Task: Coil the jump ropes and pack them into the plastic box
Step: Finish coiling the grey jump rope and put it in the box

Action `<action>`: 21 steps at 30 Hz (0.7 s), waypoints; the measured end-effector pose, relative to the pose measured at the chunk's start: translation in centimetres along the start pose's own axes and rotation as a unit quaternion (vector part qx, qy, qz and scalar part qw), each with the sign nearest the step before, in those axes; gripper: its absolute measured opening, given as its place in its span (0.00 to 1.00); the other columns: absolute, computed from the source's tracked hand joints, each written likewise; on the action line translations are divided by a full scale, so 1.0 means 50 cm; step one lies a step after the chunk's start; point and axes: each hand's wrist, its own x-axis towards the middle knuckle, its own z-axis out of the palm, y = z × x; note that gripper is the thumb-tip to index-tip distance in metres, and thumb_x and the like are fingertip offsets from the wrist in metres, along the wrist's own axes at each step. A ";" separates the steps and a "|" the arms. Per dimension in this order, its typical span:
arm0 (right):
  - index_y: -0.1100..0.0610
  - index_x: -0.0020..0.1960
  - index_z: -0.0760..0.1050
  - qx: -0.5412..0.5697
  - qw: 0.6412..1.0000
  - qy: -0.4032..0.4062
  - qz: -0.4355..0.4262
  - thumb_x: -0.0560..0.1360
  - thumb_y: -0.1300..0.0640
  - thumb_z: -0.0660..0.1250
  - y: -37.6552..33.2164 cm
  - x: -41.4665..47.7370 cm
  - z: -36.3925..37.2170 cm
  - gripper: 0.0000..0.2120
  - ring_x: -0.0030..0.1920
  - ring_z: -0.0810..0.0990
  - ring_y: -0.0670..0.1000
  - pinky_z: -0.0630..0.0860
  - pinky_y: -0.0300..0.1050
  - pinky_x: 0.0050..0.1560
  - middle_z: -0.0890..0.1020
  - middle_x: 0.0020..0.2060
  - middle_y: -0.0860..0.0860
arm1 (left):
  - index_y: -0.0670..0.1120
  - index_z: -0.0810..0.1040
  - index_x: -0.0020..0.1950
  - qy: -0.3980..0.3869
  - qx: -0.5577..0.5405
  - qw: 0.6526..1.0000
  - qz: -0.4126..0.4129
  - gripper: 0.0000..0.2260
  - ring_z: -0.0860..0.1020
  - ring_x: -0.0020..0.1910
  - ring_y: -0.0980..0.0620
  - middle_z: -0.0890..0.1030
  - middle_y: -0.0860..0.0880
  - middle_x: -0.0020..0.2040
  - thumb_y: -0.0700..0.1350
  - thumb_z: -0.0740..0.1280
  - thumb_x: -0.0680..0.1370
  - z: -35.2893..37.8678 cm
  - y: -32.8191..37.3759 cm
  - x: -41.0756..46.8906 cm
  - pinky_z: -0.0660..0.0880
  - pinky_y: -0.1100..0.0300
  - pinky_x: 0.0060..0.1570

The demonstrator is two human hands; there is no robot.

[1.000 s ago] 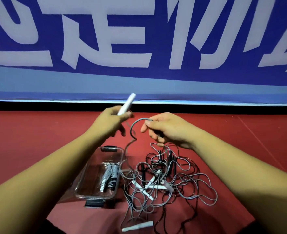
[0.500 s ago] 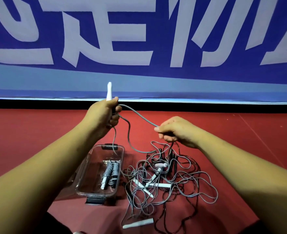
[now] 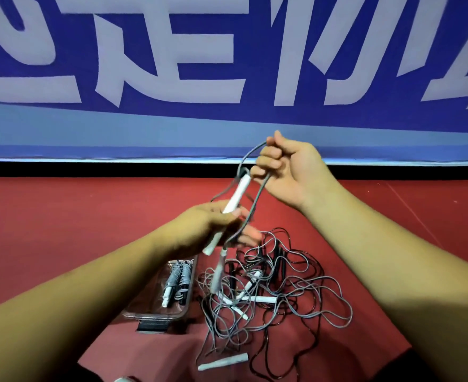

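- While one coiled bundle (image 3: 178, 277) already lies inside the plastic box (image 3: 155, 316), it looks like the only rope packed so far, so I'd call this early days.
- Most of the work is left: a big tangle (image 3: 271, 293) of gray and black ropes sits on the floor just right of the box, with white handles poking out, plus one loose handle (image 3: 224, 361) nearer the camera.
- One rope is up in the air above the pile. The left hand (image 3: 210, 227) has its fingers wrapped round a white handle (image 3: 237, 194). The right hand (image 3: 288, 169) is a closed fist round the gray cord (image 3: 258, 193), held higher, just beside the handle's top end.
- My guess is this is the first loop of a coil, nothing wound tight yet. A second handle (image 3: 218, 268) seems to dangle below the left hand, but it's blurry.
- Surface is a red sports-type floor (image 3: 62, 230). Behind it there's a black strip (image 3: 89, 169) and a blue banner (image 3: 254, 119) with big white characters.
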 end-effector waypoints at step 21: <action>0.65 0.49 0.76 -0.629 0.760 -0.147 0.064 0.78 0.69 0.60 0.040 -0.016 -0.082 0.06 0.33 0.78 0.53 0.77 0.44 0.37 0.77 0.32 0.59 | 0.35 0.74 0.51 0.018 -0.094 0.995 -0.010 0.08 0.72 0.28 0.48 0.75 0.40 0.36 0.33 0.64 0.73 -0.006 0.028 0.011 0.74 0.59 0.32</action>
